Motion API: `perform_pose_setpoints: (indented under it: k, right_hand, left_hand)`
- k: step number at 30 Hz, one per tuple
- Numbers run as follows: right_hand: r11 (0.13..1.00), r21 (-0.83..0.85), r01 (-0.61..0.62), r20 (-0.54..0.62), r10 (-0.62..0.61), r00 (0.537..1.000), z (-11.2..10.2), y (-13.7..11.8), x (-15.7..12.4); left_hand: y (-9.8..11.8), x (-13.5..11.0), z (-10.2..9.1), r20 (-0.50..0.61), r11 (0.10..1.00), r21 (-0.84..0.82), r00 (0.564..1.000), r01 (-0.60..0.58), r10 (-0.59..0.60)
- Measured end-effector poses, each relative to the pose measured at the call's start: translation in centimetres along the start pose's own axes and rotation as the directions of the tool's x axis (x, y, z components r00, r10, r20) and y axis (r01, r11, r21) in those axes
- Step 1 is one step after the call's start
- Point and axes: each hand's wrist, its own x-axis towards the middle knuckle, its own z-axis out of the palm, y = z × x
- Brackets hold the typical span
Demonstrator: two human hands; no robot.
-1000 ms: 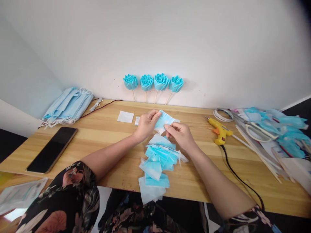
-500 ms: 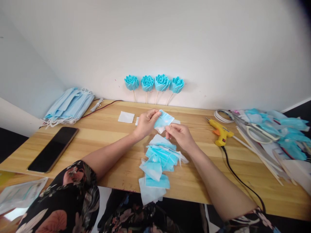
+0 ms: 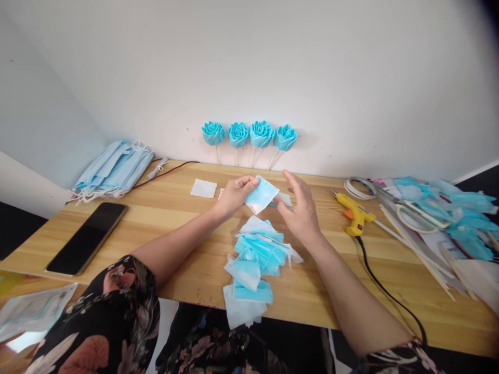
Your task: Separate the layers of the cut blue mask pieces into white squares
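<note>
Between thumb and fingers, my left hand pinches a light-blue square of mask fabric by its upper left edge. My right hand is just right of that square, thumb and fingers spread apart, with nothing in it. The thumb is close to the square's right corner; I cannot tell if it touches. Below both hands lies a loose heap of blue and white fabric pieces, hanging over the table's front edge. White pieces lie behind the hands, partly hidden, and another white piece is to the left.
Several blue fabric flowers on sticks lean against the wall. A yellow glue gun, a tape roll, scissors and blue scraps are on the right. At left are a phone and stacked face masks.
My right hand has let go of the square's lower right edge, opened its fingers and moved slightly right and up. My left hand keeps hold of the square.
</note>
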Motion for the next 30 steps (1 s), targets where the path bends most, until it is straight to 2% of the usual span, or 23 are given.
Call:
perform_pose_setpoints:
  k: [2,4,8,10,12,13,15,17,19,22,23,26,28,30]
  right_hand:
    - [0.985,-0.084,0.150,0.015,-0.150,0.989,0.0,-0.3,0.0]
    - [0.968,-0.105,0.228,0.050,-0.224,0.973,0.0,-0.7,0.0]
    - [0.973,-0.003,0.232,0.084,-0.231,0.969,-0.6,-1.1,0.3]
    - [0.987,0.064,0.151,0.051,-0.154,0.987,-1.4,-0.8,0.8]
    - [0.996,0.092,-0.016,0.031,0.014,0.999,-2.7,0.0,1.4]
    - [0.987,0.095,-0.127,0.046,0.123,0.991,-3.5,0.7,1.6]
    - [0.935,0.103,-0.338,0.137,0.324,0.936,-5.1,2.3,2.0]
    - [0.857,0.176,-0.484,0.297,0.423,0.856,-6.5,4.3,2.0]
    - [0.804,0.188,-0.563,0.335,0.487,0.807,-7.4,6.3,1.8]
    - [0.807,0.049,-0.589,0.375,0.531,0.759,-7.6,8.7,1.2]
    - [0.820,-0.027,-0.572,0.364,0.541,0.758,-7.4,9.2,1.1]
    - [0.863,-0.252,-0.439,0.269,0.498,0.824,-6.4,10.0,1.0]
    - [0.855,-0.369,-0.365,0.236,0.466,0.853,-5.9,9.9,1.0]
    - [0.833,-0.449,-0.324,0.222,0.456,0.862,-5.5,9.7,1.1]
  left_hand:
    - [0.2,-0.2,0.1,0.035,1.000,-0.017,0.999,0.003,-0.002]
    - [0.3,-0.3,0.2,0.067,1.000,-0.012,0.998,0.012,-0.011]
    - [-0.1,-0.1,-0.2,0.094,0.999,0.049,0.995,0.019,-0.023]
    - [-0.6,0.1,-0.6,0.066,0.996,0.083,0.998,-0.025,0.019]
    - [-1.1,0.4,-0.9,0.030,0.992,0.104,0.998,-0.065,0.063]
    - [-1.3,0.4,-1.0,0.018,0.991,0.107,0.997,-0.074,0.073]
    - [-1.5,0.5,-1.1,0.006,0.990,0.117,0.997,-0.078,0.078]
    - [-1.4,0.3,-1.0,0.005,0.985,0.150,0.997,-0.080,0.080]
    - [-1.2,0.1,-0.9,0.008,0.976,0.200,0.996,-0.085,0.085]
    - [-0.9,-0.2,-0.7,0.023,0.964,0.249,0.995,-0.097,0.094]
    - [-0.8,-0.2,-0.7,0.030,0.962,0.256,0.995,-0.101,0.096]
    - [-0.7,-0.3,-0.8,0.045,0.957,0.270,0.994,-0.110,0.101]
    - [-0.7,-0.3,-0.8,0.048,0.954,0.275,0.993,-0.115,0.106]
    - [-0.7,-0.3,-0.8,0.048,0.953,0.278,0.993,-0.121,0.112]
